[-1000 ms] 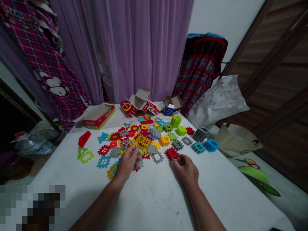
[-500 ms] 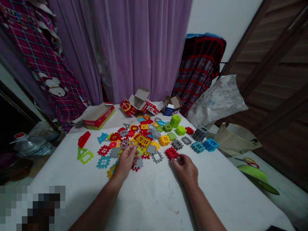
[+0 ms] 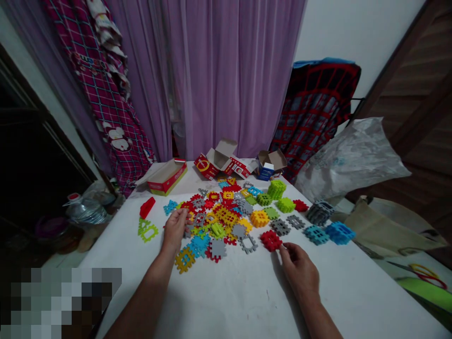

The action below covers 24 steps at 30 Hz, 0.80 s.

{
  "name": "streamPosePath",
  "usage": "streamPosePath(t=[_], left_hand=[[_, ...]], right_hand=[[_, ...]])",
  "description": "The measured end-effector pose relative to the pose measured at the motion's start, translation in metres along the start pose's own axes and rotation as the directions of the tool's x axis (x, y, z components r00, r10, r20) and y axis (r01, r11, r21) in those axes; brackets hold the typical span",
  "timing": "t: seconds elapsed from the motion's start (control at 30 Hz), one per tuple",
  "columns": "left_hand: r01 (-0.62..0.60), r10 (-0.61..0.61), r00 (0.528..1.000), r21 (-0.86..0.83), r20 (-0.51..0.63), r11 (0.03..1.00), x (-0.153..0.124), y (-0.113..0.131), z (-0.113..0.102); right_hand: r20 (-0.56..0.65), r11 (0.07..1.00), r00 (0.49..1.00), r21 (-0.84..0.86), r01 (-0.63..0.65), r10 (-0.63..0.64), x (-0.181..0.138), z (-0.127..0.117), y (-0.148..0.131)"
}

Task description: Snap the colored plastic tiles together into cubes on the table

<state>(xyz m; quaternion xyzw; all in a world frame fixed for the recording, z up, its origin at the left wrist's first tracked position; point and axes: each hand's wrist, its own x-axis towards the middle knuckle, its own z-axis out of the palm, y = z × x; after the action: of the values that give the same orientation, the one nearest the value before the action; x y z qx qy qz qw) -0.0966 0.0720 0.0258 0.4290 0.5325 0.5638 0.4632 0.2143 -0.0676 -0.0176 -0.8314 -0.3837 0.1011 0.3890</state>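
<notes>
My left hand (image 3: 175, 229) is over the left side of a loose pile of notched plastic building tiles, its fingers bent and close together. Whatever lies between those fingertips is too hidden to name. Close to it are a lime tile (image 3: 218, 230), a blue tile (image 3: 199, 245) and a mustard windowed tile (image 3: 185, 260). On the right, the thumb and fingers of my right hand (image 3: 302, 270) close at the near right edge of a small stack of red tiles (image 3: 271, 240), which rests on the table. A grey frame tile (image 3: 248, 244) lies left of that stack.
Sorted stacks stand to the right: yellow (image 3: 259, 218), lime (image 3: 277, 189), dark grey (image 3: 320, 212) and blue (image 3: 339, 232). Opened boxes line the back, including a red box (image 3: 167, 178) and a blue box (image 3: 266, 170). A clear plastic bag (image 3: 348, 160) hangs beyond the right edge.
My view has turned left, so everything sits further right. My left hand has moved leftward across the pile, uncovering the lime and blue tiles. My right hand stays at the red stack.
</notes>
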Motion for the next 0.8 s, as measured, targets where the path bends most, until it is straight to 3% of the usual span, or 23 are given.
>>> streamPosePath(t=[0.1,0.17,0.23,0.3,0.4,0.5,0.6,0.8], left_hand=[[-0.051,0.069,0.993,0.166,-0.099,0.985,0.020,-0.003,-0.018],[-0.121,0.179,0.978,0.410,-0.105,0.904,0.031,-0.002,-0.027],[-0.215,0.280,0.960,0.662,0.009,0.718,0.041,0.002,-0.031],[-0.306,0.289,0.941,0.815,0.178,0.493,0.047,0.008,-0.030],[-0.357,0.187,0.929,0.906,0.319,0.227,0.053,0.017,-0.022],[-0.366,0.078,0.929,0.930,0.361,0.047,0.056,0.020,-0.014],[-0.365,0.034,0.930,0.931,0.366,-0.031,0.058,0.019,-0.009],[-0.379,0.085,0.921,0.925,0.380,-0.022,0.055,0.021,-0.015]], right_hand=[[0.007,1.000,1.000,-0.011,-0.029,0.029,0.001,-0.001,0.001],[0.017,0.999,0.999,-0.021,-0.038,0.038,0.003,-0.001,0.002],[0.024,0.999,0.999,-0.032,-0.042,0.042,0.004,-0.001,0.002],[0.028,0.998,0.998,-0.038,-0.051,0.052,0.005,-0.002,0.001],[0.039,0.997,0.996,-0.036,-0.073,0.074,0.006,-0.004,-0.001],[0.047,0.996,0.995,-0.026,-0.088,0.089,0.006,-0.005,-0.002],[0.042,0.996,0.995,-0.026,-0.089,0.090,0.006,-0.005,-0.003],[0.023,0.996,0.996,-0.026,-0.082,0.083,0.007,-0.003,0.002]])
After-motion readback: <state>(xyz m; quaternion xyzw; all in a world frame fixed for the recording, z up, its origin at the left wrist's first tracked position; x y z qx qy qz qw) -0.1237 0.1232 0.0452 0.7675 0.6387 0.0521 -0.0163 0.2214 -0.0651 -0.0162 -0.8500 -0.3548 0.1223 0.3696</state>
